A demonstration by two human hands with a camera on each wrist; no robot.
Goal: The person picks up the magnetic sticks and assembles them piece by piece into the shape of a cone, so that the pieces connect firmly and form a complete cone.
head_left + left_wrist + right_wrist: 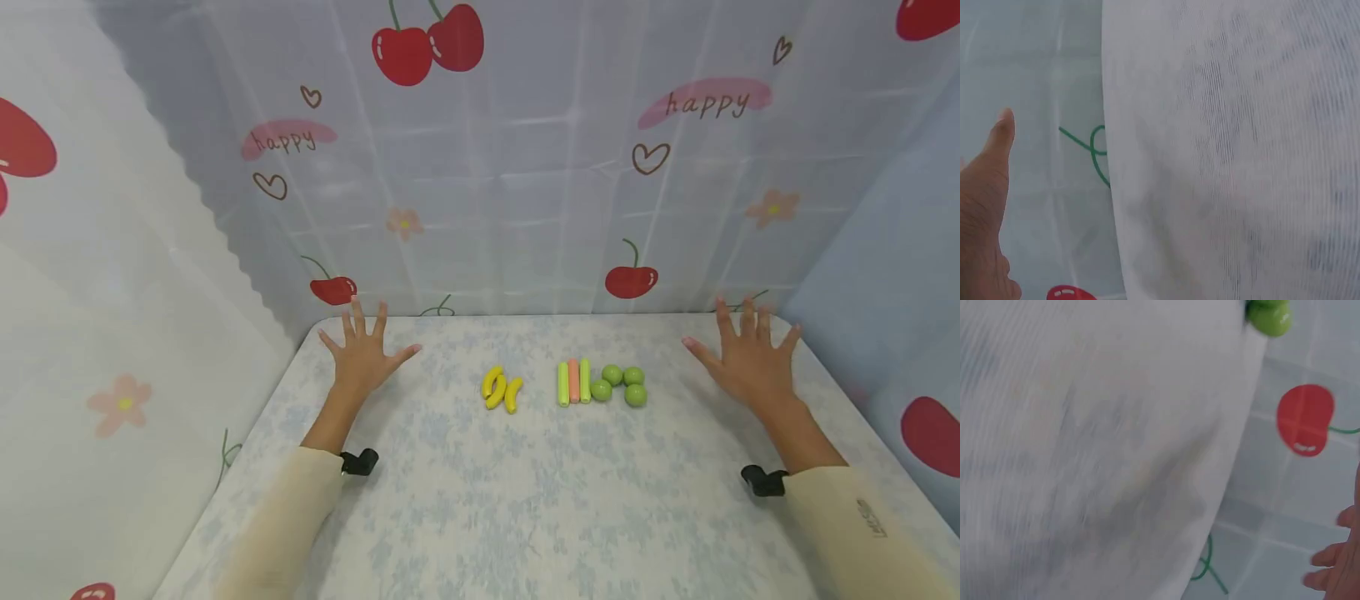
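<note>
My left hand (362, 360) is spread with straight fingers over the left side of the table, holding nothing. Over the right side, my right hand (752, 367) has its fingers fanned out and is likewise bare. Between them lie three small yellow toy bananas (496, 392). To their right three short sticks stand side by side, a pink stick (573, 381) between two yellow-green sticks (563, 384). Several green round balls, like small fruit (634, 395), sit against the right of the sticks. The right wrist view catches green balls (1270, 319) at its top edge; the left wrist view shows my thumb (1000, 137).
A pale blue-and-white patterned cloth covers the table (450, 500). Behind it hangs a curtain (510, 192) printed with cherries, hearts and flowers, and more curtain (112, 275) closes in the left side. Black wrist cameras (360, 462) sit at both sleeve cuffs.
</note>
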